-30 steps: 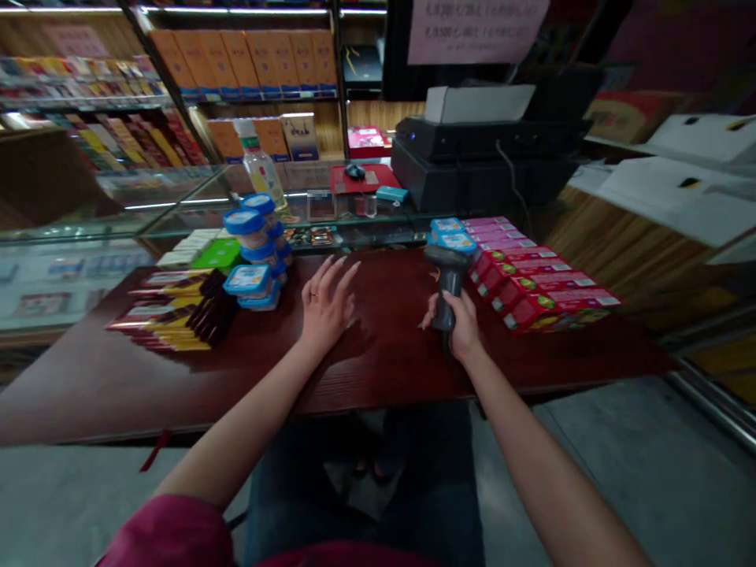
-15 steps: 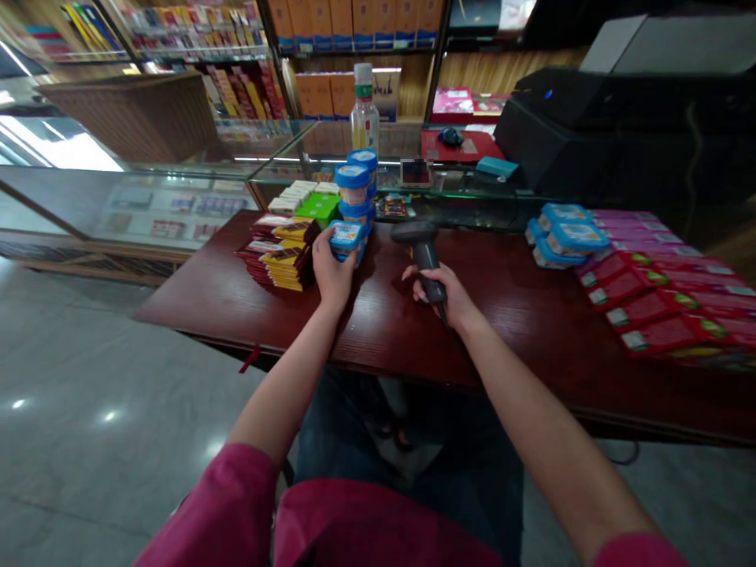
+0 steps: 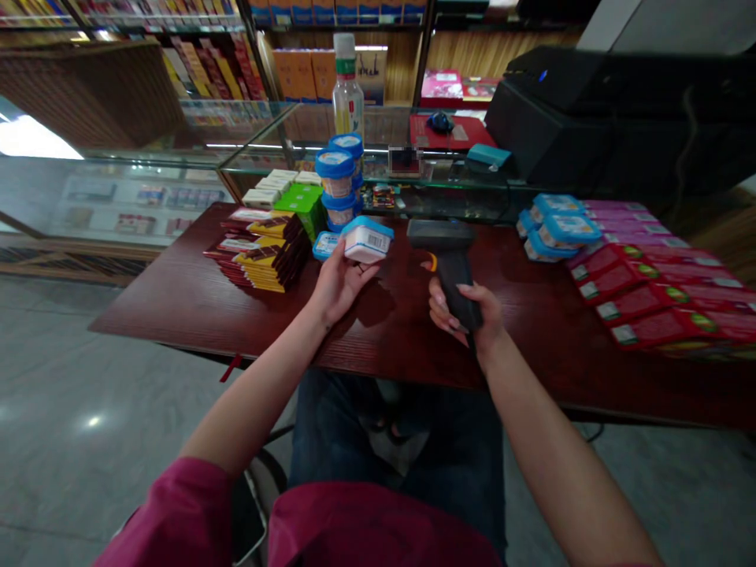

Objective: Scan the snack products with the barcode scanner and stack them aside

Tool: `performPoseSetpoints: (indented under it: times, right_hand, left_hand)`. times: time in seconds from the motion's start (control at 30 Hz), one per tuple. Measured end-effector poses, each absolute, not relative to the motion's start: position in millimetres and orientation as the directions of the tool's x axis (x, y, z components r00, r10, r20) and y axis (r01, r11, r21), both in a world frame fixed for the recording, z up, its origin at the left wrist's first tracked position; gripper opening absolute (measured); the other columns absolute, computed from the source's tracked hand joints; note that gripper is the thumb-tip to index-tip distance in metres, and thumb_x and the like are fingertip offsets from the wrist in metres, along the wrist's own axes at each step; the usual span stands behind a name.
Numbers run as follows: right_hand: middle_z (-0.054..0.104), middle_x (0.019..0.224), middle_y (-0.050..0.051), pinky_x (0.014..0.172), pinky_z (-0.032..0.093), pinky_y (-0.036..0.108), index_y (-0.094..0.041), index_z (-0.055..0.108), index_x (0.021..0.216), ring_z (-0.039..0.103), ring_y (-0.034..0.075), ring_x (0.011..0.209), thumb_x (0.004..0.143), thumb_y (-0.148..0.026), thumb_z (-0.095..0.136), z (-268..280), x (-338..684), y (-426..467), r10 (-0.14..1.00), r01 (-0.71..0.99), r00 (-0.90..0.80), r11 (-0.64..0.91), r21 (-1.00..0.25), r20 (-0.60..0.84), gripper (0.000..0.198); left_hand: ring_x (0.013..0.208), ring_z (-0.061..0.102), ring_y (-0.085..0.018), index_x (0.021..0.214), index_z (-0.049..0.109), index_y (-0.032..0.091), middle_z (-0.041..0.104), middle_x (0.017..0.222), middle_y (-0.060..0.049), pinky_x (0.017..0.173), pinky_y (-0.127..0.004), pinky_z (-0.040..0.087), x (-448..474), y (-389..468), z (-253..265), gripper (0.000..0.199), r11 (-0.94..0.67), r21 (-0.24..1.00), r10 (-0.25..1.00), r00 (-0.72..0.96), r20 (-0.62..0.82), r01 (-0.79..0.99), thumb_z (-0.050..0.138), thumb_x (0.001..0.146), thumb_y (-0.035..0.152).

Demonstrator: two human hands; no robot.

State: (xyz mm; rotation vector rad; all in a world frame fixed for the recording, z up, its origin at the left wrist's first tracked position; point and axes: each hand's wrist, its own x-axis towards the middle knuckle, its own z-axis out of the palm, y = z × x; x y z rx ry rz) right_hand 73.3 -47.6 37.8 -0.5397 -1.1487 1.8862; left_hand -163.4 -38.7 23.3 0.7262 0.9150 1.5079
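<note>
My left hand grips a small plastic tub with a blue lid, lifted and tilted so its barcode side shows. A barcode scanner is in my right hand, its dark head pointing left toward the tub. Fingers wrap the scanner's handle near its yellow trigger. Behind my left hand, another blue-lidded tub lies on the table. Round blue-lidded cups stand stacked just beyond it. A pile of red and yellow packets sits left of my left hand, beside a green box.
On the right of the dark wooden table are stacked blue-lidded tubs and rows of red packs. A glass display case runs along the back, with a bottle on it. A black machine stands at back right.
My left hand has picked up the tub from beside the cups, bringing it right and tipping its barcode side into view. The scanner has come closer and shifted slightly right.
</note>
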Motion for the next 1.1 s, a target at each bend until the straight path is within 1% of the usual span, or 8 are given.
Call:
performPoseSetpoints:
  times: [0.2,0.4,0.6,0.73,0.83,0.93,1.0,1.1]
  right_hand:
    - [0.058,0.072,-0.004,0.033,0.03,0.026,-0.019,0.063,0.106,0.036,0.007,0.037,0.078,-0.042,0.068,31,70,-44,0.807,-0.443,-0.584,-0.233,-0.866,0.082,0.037]
    - [0.057,0.072,-0.005,0.034,0.034,0.026,-0.019,0.061,0.107,0.038,0.008,0.039,0.08,-0.039,0.067,27,69,-44,0.798,-0.444,-0.595,-0.233,-0.865,0.091,0.034]
    - [0.056,0.072,-0.003,0.035,0.034,0.027,-0.021,0.057,0.09,0.037,0.008,0.039,0.08,-0.04,0.066,27,70,-40,0.824,-0.454,-0.559,-0.212,-0.865,0.091,0.023]
    - [0.057,0.073,-0.004,0.038,0.037,0.026,-0.022,0.056,0.087,0.037,0.007,0.04,0.076,-0.043,0.07,27,83,-31,0.911,-0.476,-0.407,-0.147,-0.867,0.069,0.028]
    - [0.058,0.071,-0.005,0.04,0.039,0.026,-0.023,0.058,0.093,0.04,0.008,0.041,0.075,-0.043,0.072,25,113,-26,0.957,-0.472,-0.278,-0.059,-0.88,0.085,0.031]
    - [0.061,0.072,-0.005,0.041,0.041,0.025,-0.023,0.059,0.099,0.044,0.009,0.041,0.075,-0.039,0.074,24,156,-26,0.983,-0.443,-0.154,0.025,-0.896,0.103,0.032]
    - [0.063,0.072,-0.005,0.041,0.044,0.025,-0.023,0.059,0.097,0.047,0.009,0.041,0.075,-0.038,0.076,24,183,-28,0.99,-0.414,-0.061,0.09,-0.906,0.126,0.032]
    - [0.064,0.071,-0.006,0.04,0.046,0.025,-0.023,0.057,0.094,0.05,0.009,0.042,0.076,-0.038,0.077,21,213,-30,0.983,-0.368,0.063,0.182,-0.912,0.171,0.03]
  left_hand:
    - [0.131,0.068,-0.031,0.126,0.067,0.02,0.073,0.134,-0.014,0.112,-0.052,0.058,-159,-27,16,0.046,0.03,0.864,0.992,-0.088,-0.086,-0.502,0.052,0.105,0.057]
    - [0.134,0.066,-0.026,0.127,0.065,0.02,0.07,0.14,-0.012,0.11,-0.048,0.059,-158,-15,8,0.042,0.068,0.831,0.981,-0.115,-0.156,-0.552,0.034,0.112,0.044]
    - [0.128,0.069,-0.026,0.113,0.066,0.02,0.072,0.134,-0.012,0.112,-0.046,0.057,-160,-22,8,0.029,0.03,0.84,0.99,-0.098,-0.099,-0.541,0.058,0.103,0.047]
    - [0.111,0.073,-0.021,0.096,0.061,0.021,0.075,0.113,-0.004,0.104,-0.043,0.061,-155,-30,3,0.034,-0.029,0.885,0.993,-0.117,-0.029,-0.465,0.086,0.083,0.039]
    - [0.101,0.074,-0.018,0.095,0.063,0.02,0.074,0.103,0.0,0.092,-0.034,0.064,-144,-32,1,0.042,-0.078,0.953,0.98,-0.197,0.02,-0.294,0.094,0.07,0.035]
    - [0.105,0.073,-0.019,0.107,0.071,0.021,0.075,0.115,-0.004,0.09,-0.028,0.062,-124,-26,1,0.041,-0.115,0.976,0.969,-0.237,0.069,-0.187,0.091,0.074,0.036]
    - [0.108,0.073,-0.018,0.114,0.073,0.022,0.075,0.124,-0.005,0.09,-0.027,0.061,-105,-16,3,0.039,-0.096,0.958,0.973,-0.23,0.033,-0.269,0.086,0.081,0.037]
    - [0.103,0.074,-0.016,0.117,0.075,0.022,0.077,0.12,-0.006,0.09,-0.029,0.062,-67,9,10,0.031,-0.026,0.901,0.986,-0.159,-0.048,-0.433,0.08,0.089,0.035]
